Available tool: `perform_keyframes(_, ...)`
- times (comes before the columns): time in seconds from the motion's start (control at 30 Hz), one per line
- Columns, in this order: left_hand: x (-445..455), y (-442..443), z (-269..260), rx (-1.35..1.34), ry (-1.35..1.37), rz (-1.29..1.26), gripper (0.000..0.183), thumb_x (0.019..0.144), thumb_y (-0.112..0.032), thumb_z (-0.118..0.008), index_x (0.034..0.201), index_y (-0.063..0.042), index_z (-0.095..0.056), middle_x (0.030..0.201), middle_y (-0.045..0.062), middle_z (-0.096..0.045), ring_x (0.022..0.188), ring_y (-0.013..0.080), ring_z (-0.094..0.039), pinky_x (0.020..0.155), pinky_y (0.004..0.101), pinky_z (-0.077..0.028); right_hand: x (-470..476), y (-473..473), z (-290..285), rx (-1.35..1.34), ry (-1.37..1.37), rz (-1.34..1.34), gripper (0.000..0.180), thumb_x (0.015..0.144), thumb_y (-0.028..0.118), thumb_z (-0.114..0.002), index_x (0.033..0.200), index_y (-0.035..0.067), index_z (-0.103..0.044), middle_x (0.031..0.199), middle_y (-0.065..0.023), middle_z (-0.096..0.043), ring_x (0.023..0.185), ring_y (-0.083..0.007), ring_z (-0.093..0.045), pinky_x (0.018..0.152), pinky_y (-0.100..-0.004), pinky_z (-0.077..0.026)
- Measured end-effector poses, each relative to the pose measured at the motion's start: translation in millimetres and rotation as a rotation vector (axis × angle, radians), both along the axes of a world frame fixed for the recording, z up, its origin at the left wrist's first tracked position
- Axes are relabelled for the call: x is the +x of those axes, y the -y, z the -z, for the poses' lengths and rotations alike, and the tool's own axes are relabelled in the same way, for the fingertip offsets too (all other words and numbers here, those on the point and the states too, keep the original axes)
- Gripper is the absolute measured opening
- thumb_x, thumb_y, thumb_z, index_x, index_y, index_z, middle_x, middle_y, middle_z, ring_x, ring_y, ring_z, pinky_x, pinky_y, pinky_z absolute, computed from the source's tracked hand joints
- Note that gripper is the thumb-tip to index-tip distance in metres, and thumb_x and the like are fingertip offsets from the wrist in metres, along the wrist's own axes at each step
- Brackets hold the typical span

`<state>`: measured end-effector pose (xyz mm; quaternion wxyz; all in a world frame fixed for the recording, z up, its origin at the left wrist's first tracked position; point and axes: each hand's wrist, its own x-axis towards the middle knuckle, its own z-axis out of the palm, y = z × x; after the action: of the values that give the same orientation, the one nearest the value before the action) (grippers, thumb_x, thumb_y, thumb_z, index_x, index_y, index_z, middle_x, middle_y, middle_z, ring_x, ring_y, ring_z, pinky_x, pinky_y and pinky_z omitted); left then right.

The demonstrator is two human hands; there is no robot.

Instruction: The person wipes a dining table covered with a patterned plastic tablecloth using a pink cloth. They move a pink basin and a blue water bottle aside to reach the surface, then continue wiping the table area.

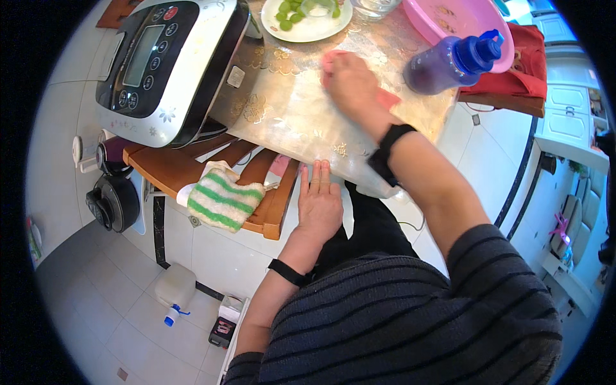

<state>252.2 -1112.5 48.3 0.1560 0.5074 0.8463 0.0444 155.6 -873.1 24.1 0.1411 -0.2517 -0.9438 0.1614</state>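
My right hand (353, 86) presses a pink cloth (389, 98) onto the patterned tablecloth (288, 120); parts of the cloth show beyond the fingers and beside the wrist. At the near table edge lies my left hand (320, 204), palm down with fingertips at the rim, holding nothing that shows. To the right of my right hand a blue plastic water bottle (435, 67) lies or leans, which I cannot tell. A white plate (308, 33) with green grapes (286, 24) and a small clear bowl is beyond the hand.
A large white and black kitchen appliance (168, 67) stands at the left. The pink basin (428, 19) is at the far right beside a glass (375, 7). A green-striped cloth (226, 199) hangs over a wooden chair (269, 216). A red bag (529, 62) rests on another chair.
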Motion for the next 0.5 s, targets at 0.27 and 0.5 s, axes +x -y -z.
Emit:
perform_keyframes(0.27, 2.7, -6.4, -6.6, 0.023, 0.067, -0.05, 0.024, 0.088, -0.016, -0.056, 0.098, 0.003, -0.064, 0.145, 0.032, -0.046, 0.143, 0.0409, -0.037, 0.122, 0.0549, -0.011, -21.9, 96.7, 18.3, 0.068, -0.165, -0.737, 0.027, 0.074, 0.019, -0.069, 0.1, 0.014, -0.072, 0.113, -0.0071, -0.06, 0.113, -0.0288, -0.055, 0.094, -0.0411, -0.044)
perform_keyframes(0.5, -0.4, 14.5, -22.7, 0.179, 0.221, -0.032, 0.018, 0.084, -0.015, -0.066, 0.096, -0.002, -0.063, 0.111, 0.018, -0.066, 0.111, 0.0304, -0.062, 0.114, 0.0497, -0.03, 95.9, 65.9, -1.2, -0.102, -0.083, -0.876, 0.018, 0.068, 0.021, -0.071, 0.086, 0.021, -0.072, 0.1, -0.0016, -0.057, 0.103, -0.0249, -0.053, 0.085, -0.0402, -0.038)
